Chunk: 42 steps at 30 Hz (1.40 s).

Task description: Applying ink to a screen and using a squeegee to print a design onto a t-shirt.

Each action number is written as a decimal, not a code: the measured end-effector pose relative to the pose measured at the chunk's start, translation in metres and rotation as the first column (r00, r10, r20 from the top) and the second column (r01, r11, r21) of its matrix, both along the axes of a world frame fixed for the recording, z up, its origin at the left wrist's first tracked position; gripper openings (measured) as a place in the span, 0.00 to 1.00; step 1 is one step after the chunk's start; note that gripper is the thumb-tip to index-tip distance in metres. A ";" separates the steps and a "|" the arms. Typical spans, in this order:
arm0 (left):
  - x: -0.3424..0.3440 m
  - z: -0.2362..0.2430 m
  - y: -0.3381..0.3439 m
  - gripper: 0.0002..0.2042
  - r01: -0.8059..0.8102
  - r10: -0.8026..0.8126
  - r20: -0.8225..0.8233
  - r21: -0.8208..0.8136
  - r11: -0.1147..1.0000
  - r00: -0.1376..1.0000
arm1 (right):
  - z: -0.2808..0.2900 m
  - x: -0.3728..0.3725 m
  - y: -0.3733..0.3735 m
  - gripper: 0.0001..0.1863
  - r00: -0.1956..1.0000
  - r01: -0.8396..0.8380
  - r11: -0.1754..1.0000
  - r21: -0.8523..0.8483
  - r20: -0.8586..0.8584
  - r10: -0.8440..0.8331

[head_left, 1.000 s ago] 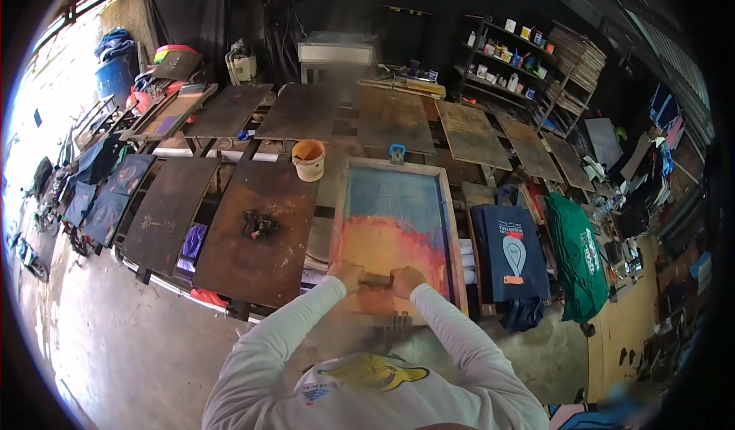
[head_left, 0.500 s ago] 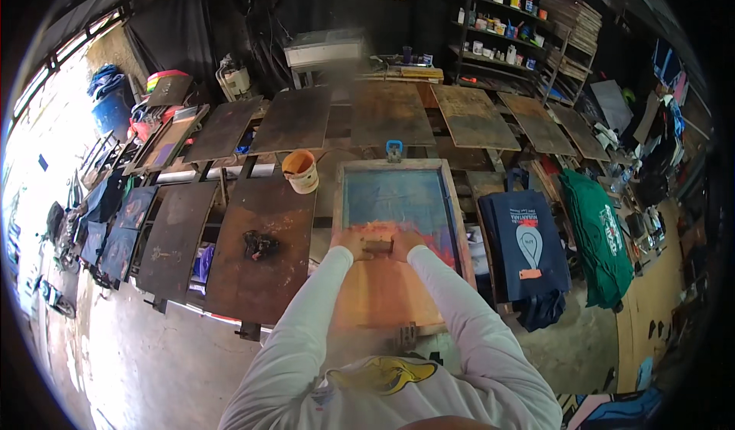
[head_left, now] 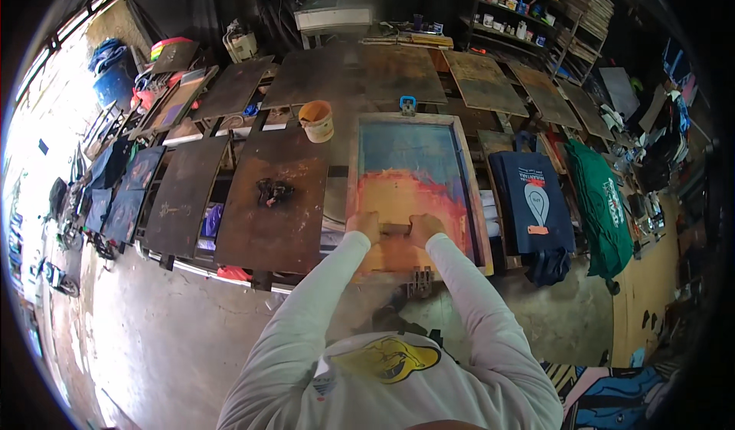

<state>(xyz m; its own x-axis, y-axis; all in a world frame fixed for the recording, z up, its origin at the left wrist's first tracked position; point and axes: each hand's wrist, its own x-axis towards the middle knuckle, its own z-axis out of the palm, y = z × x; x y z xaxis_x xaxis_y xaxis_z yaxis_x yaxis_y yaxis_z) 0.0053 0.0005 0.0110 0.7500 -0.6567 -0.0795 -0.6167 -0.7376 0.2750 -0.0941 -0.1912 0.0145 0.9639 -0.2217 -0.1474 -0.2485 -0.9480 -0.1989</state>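
Framed screen (head_left: 409,148), dark boards (head_left: 184,214), concrete floor (head_left: 180,319)

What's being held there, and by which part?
A short brown bar, by its ends: left hand at the left end, right hand at the right.

Head view: a wide fisheye looked steeply down and forward from the wearer's head, upright and unmirrored.
White shirt (head_left: 417,395): it filled the lower edge, nearest to the lens.
Hands: the left hand (head_left: 364,225) and right hand (head_left: 426,229) lay near the middle, seen from above, at arm's reach.
Wooden frame (head_left: 354,162): it stood right of centre, its far end toward the top.
Shelf (head_left: 505,38): it appeared well away at upper right, beyond the desk (head_left: 184,208).
Rim: straight edges bowed there, inside a dark border.
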 end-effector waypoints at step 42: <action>0.116 0.036 -0.068 0.32 0.114 -0.115 0.002 0.030 0.993 0.993 | 0.023 0.134 -0.074 0.24 0.995 -0.061 0.994 0.094 -0.072 0.068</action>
<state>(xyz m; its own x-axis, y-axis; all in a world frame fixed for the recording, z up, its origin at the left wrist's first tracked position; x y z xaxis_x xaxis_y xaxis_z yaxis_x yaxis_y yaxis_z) 0.1212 -0.0678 0.0474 0.6703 -0.7356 -0.0978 -0.6985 -0.6699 0.2517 0.0404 -0.2648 0.0372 0.9612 -0.1416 -0.2368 -0.2049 -0.9411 -0.2689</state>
